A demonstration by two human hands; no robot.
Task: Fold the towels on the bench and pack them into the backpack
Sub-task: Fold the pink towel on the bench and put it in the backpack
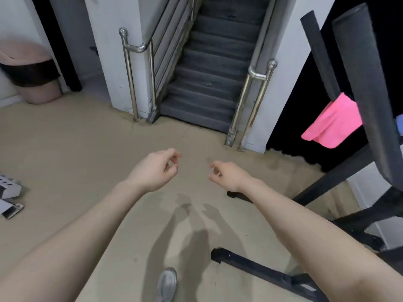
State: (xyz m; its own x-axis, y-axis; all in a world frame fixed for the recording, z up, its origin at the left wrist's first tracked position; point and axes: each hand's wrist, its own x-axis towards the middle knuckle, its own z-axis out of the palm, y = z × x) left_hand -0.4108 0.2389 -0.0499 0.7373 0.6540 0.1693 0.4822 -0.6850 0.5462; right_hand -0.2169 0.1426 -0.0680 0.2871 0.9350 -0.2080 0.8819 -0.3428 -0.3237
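Note:
A bright pink towel (332,122) hangs over the edge of a black bench frame (368,88) at the right edge of the head view, partly hidden by a black bar. My left hand (154,168) and my right hand (229,174) are stretched out in front of me over the beige floor, well left of the towel. Their fingers hang loosely curled and hold nothing. No backpack is in view.
A grey staircase (209,68) with steel handrails (130,73) rises straight ahead. A pink bin (37,70) with a black liner stands at the far left. Small white and grey items (9,197) lie on the floor at left. Black frame legs (261,271) cross the floor at lower right.

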